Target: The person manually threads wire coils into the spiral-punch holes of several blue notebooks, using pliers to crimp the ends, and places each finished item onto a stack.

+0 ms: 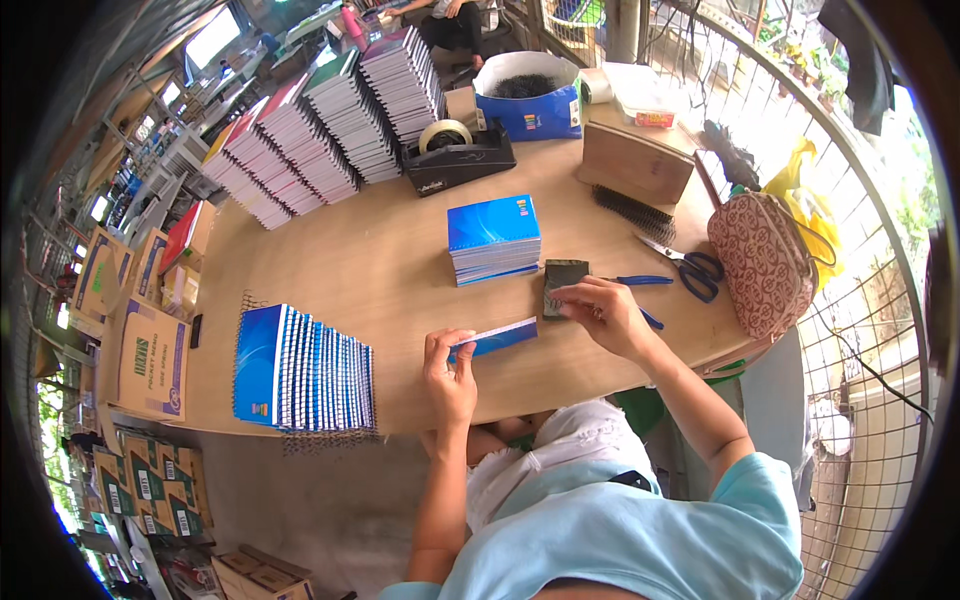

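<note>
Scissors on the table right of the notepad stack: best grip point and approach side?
Judging from the pose: take the scissors by the blue handle loops, coming from above on the bag side. They lie flat, blades closed and pointing away toward the black combs, loops nearest the bag.

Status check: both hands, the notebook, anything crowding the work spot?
Left hand grips blue notebook on edge. Right hand touches dark pad. Scissors and blue stack lie close by, apart.
</note>
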A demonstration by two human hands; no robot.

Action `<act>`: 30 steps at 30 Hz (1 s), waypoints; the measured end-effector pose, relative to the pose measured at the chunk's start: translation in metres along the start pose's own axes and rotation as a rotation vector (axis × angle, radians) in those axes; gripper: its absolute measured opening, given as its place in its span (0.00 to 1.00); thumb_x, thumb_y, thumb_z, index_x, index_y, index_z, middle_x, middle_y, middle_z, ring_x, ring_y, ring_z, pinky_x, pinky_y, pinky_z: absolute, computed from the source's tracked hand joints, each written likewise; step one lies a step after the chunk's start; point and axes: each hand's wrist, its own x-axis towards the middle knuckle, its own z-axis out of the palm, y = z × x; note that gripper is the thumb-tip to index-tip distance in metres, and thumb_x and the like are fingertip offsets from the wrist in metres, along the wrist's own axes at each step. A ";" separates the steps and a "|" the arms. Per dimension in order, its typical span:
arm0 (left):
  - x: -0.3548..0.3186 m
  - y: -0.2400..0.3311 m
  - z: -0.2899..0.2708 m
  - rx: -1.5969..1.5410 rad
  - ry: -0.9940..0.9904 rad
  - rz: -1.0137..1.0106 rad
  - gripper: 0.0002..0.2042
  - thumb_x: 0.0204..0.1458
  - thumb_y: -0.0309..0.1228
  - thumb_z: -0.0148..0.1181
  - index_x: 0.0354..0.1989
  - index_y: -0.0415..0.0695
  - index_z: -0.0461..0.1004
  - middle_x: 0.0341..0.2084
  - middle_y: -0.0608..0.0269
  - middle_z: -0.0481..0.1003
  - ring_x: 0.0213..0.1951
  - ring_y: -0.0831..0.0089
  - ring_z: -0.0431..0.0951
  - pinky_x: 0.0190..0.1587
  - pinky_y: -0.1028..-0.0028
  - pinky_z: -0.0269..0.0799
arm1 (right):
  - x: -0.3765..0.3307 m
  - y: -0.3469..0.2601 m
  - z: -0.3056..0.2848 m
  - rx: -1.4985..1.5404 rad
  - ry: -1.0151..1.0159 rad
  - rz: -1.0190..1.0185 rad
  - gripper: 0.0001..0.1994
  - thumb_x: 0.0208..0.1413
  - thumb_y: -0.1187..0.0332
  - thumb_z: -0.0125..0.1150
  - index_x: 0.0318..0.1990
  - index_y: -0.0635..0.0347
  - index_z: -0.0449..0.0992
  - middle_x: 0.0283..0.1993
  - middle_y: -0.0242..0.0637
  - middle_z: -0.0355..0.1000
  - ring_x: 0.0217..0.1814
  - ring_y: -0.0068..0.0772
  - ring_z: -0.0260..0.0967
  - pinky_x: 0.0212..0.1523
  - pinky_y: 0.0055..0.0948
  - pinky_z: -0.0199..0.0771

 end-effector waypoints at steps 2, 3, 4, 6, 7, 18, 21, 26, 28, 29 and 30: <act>0.003 -0.001 0.004 -0.045 -0.035 -0.021 0.08 0.59 0.30 0.64 0.44 0.42 0.77 0.39 0.57 0.75 0.44 0.58 0.75 0.48 0.63 0.72 | 0.005 -0.023 0.001 0.147 -0.071 0.203 0.13 0.52 0.74 0.70 0.47 0.60 0.82 0.36 0.43 0.72 0.36 0.43 0.74 0.34 0.35 0.76; 0.004 -0.001 0.006 -0.048 -0.036 -0.024 0.08 0.59 0.30 0.64 0.44 0.42 0.77 0.39 0.57 0.75 0.44 0.58 0.75 0.48 0.63 0.72 | 0.005 -0.018 0.009 0.145 -0.073 0.205 0.13 0.52 0.74 0.70 0.47 0.60 0.82 0.36 0.43 0.72 0.36 0.43 0.74 0.34 0.35 0.76; 0.005 0.002 0.012 0.012 -0.036 0.030 0.09 0.59 0.30 0.64 0.45 0.42 0.76 0.39 0.57 0.75 0.45 0.58 0.75 0.48 0.62 0.72 | 0.002 -0.005 0.021 0.135 -0.062 0.154 0.15 0.52 0.73 0.71 0.49 0.60 0.81 0.37 0.43 0.71 0.36 0.45 0.74 0.34 0.36 0.76; 0.005 0.005 0.018 0.067 -0.040 0.082 0.09 0.59 0.30 0.64 0.45 0.42 0.76 0.39 0.57 0.75 0.46 0.58 0.75 0.49 0.62 0.71 | -0.005 0.012 0.038 0.049 -0.046 0.109 0.20 0.55 0.67 0.71 0.54 0.61 0.79 0.39 0.43 0.69 0.39 0.47 0.74 0.38 0.40 0.75; 0.004 0.005 0.014 0.061 -0.030 0.055 0.10 0.59 0.31 0.64 0.46 0.43 0.75 0.39 0.57 0.75 0.46 0.57 0.74 0.50 0.61 0.71 | -0.003 0.006 0.037 0.057 -0.052 0.104 0.20 0.55 0.67 0.71 0.54 0.61 0.79 0.39 0.43 0.69 0.39 0.47 0.74 0.38 0.40 0.75; 0.001 -0.004 0.016 0.085 -0.042 0.063 0.10 0.62 0.32 0.61 0.44 0.40 0.71 0.38 0.57 0.71 0.43 0.61 0.72 0.48 0.65 0.68 | 0.010 0.008 -0.003 0.052 -0.087 0.034 0.09 0.58 0.74 0.63 0.46 0.58 0.81 0.37 0.44 0.76 0.38 0.51 0.76 0.39 0.41 0.76; 0.002 -0.003 0.015 0.101 -0.044 0.081 0.10 0.62 0.32 0.61 0.44 0.40 0.71 0.38 0.57 0.71 0.42 0.61 0.72 0.48 0.65 0.68 | 0.018 0.010 0.000 0.120 -0.133 -0.011 0.08 0.58 0.75 0.63 0.44 0.59 0.81 0.38 0.44 0.77 0.39 0.50 0.76 0.40 0.40 0.76; 0.001 -0.004 0.015 0.081 -0.025 0.068 0.11 0.63 0.34 0.61 0.44 0.39 0.70 0.39 0.57 0.70 0.42 0.61 0.72 0.48 0.65 0.68 | 0.022 0.006 -0.006 0.243 -0.304 -0.078 0.10 0.56 0.78 0.65 0.45 0.62 0.80 0.37 0.41 0.78 0.35 0.41 0.77 0.38 0.35 0.76; 0.001 -0.003 0.016 0.087 -0.025 0.068 0.12 0.63 0.35 0.61 0.44 0.39 0.70 0.39 0.56 0.70 0.42 0.61 0.72 0.48 0.65 0.68 | 0.022 0.004 -0.007 0.247 -0.310 -0.023 0.07 0.55 0.75 0.67 0.40 0.64 0.79 0.38 0.44 0.78 0.38 0.48 0.77 0.39 0.40 0.76; 0.001 -0.002 0.017 0.091 -0.023 0.069 0.12 0.63 0.35 0.61 0.44 0.39 0.70 0.40 0.56 0.70 0.42 0.61 0.72 0.48 0.65 0.68 | 0.021 0.007 -0.007 0.245 -0.309 -0.021 0.07 0.55 0.75 0.67 0.40 0.64 0.79 0.38 0.44 0.78 0.38 0.48 0.77 0.39 0.40 0.76; 0.001 -0.004 0.018 0.088 -0.025 0.070 0.12 0.63 0.35 0.61 0.44 0.39 0.70 0.40 0.56 0.70 0.42 0.61 0.72 0.48 0.65 0.68 | 0.019 0.014 -0.005 0.108 -0.331 -0.093 0.08 0.54 0.75 0.68 0.40 0.64 0.79 0.37 0.44 0.78 0.38 0.49 0.76 0.39 0.41 0.76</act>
